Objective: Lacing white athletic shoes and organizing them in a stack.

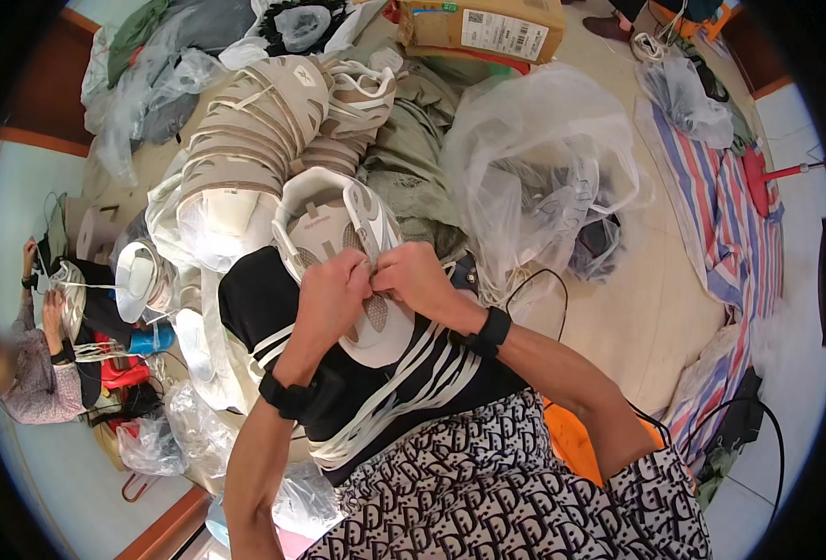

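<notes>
A beige and white sneaker (382, 343) lies across my lap, its heel opening away from me and its toe toward me. My left hand (331, 287) is closed in a pinch over the lacing area, beside the tongue. Against it from the right, my right hand (416, 280) is closed too, thumbs and fingertips meeting over the middle of the shoe. Whatever the fingertips pinch is too small and covered to make out. Several loose cream shoelaces (375, 422) are draped over the black cloth (254, 297) on my thighs.
Stacked sneakers (245, 140) stand just beyond my knees. A clear plastic bag (543, 140) sits to the right, a cardboard box (483, 30) at the far side. Striped cloth (712, 205) lies along the right wall. At left, a person (44, 378) handles another shoe.
</notes>
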`<action>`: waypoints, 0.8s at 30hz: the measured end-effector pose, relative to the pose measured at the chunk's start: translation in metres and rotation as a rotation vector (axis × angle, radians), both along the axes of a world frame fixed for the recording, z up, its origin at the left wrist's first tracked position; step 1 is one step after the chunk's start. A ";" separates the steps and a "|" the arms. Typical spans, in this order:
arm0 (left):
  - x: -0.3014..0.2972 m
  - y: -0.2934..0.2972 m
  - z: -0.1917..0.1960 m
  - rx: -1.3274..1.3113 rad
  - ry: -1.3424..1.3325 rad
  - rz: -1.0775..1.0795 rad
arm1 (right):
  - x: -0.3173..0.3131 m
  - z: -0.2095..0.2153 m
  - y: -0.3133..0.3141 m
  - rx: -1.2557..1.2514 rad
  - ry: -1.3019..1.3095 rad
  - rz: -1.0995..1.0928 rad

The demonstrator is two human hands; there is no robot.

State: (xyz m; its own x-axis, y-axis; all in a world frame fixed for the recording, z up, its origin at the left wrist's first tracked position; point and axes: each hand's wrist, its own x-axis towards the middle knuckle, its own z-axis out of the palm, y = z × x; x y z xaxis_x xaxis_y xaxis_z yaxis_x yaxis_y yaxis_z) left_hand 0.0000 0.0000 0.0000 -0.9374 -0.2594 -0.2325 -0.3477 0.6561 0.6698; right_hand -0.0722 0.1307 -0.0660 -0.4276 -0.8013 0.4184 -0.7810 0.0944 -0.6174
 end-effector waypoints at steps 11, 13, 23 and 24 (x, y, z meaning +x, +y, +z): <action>-0.010 -0.002 -0.004 -0.309 0.010 -0.157 | 0.000 0.006 -0.004 0.160 -0.190 -0.179; -0.008 -0.002 -0.003 -0.279 -0.014 -0.120 | 0.004 0.023 -0.006 0.209 -0.087 -0.170; -0.006 -0.001 -0.005 -0.188 0.001 -0.058 | 0.023 0.020 -0.013 0.235 -0.150 -0.385; -0.006 0.000 -0.006 -0.183 -0.002 -0.064 | 0.024 0.014 -0.011 0.241 -0.153 -0.390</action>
